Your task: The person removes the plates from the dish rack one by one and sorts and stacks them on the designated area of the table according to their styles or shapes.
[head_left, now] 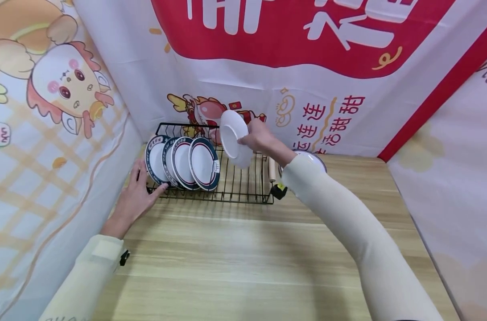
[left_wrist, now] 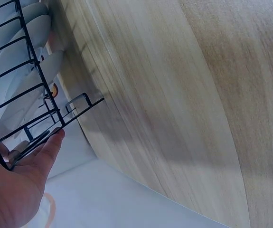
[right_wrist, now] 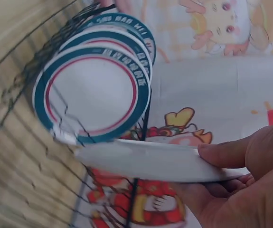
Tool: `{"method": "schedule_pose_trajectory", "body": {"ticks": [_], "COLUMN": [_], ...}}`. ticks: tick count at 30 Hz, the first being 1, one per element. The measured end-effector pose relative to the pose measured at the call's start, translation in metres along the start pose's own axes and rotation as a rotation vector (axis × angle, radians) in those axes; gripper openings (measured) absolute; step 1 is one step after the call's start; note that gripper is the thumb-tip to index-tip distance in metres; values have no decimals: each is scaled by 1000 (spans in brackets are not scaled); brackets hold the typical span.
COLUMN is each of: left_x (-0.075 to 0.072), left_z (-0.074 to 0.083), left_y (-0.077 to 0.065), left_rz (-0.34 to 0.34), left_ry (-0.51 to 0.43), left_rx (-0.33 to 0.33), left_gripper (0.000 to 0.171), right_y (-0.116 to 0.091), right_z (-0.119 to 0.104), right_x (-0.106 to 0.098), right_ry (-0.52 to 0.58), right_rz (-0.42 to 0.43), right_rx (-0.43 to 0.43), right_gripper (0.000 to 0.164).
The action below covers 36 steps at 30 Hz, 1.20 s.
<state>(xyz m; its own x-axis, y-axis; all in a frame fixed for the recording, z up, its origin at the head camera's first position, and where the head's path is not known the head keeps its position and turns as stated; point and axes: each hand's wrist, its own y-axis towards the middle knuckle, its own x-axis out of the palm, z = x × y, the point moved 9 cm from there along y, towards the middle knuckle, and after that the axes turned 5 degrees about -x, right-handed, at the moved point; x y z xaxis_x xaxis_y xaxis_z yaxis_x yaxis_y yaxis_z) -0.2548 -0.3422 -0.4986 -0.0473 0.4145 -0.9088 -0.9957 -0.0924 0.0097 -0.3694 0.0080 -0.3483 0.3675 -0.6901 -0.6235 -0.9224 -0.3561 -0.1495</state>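
Note:
In the head view, my right hand (head_left: 260, 135) pinches a white plate (head_left: 232, 133) by its edge, tilted above the right part of a black wire dish rack (head_left: 243, 195). The right wrist view shows this plate (right_wrist: 145, 161) edge-on, thumb on one face and fingers under the other. Several plates with dark teal rims stand leaning in the rack's left half; the nearest plate (head_left: 203, 162) faces right. My left hand (head_left: 136, 198) holds the rack's left end. In the left wrist view, the fingers of that hand (left_wrist: 27, 185) lie around the rack's wire corner.
Behind my right forearm, a dish with a blue rim (head_left: 313, 159) is partly hidden. A pale wooden rod (head_left: 272, 169) and a small black and yellow object (head_left: 278, 191) sit by the rack's right end. Printed cloth walls enclose the wooden table (head_left: 227, 258).

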Motion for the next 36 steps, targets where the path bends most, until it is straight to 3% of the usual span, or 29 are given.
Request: {"method": "schedule_pose_trajectory", "body": {"ticks": [6, 13, 24, 31, 36], "left_x": [0, 0, -1, -1, 0], "left_z": [1, -1, -3, -4, -3], "left_y": [-1, -2, 0, 0, 0], "left_rz": [12, 24, 24, 28, 26], "left_ry": [-6, -4, -8, 5, 7], "left_rx": [11, 12, 14, 11, 9], "left_gripper": [108, 108, 108, 109, 109], "right_y": [-21, -55, -93, -112, -115], "right_z": [-25, -30, 43, 82, 111], "right_x": [-28, -60, -94, -89, -84], "right_ry": [-328, -535, -877, -1032, -1075], "right_rz": [93, 152, 184, 202, 166], "right_rx": [-202, -343, -469, -594, -564], "right_gripper": [28, 29, 13, 7, 8]}}
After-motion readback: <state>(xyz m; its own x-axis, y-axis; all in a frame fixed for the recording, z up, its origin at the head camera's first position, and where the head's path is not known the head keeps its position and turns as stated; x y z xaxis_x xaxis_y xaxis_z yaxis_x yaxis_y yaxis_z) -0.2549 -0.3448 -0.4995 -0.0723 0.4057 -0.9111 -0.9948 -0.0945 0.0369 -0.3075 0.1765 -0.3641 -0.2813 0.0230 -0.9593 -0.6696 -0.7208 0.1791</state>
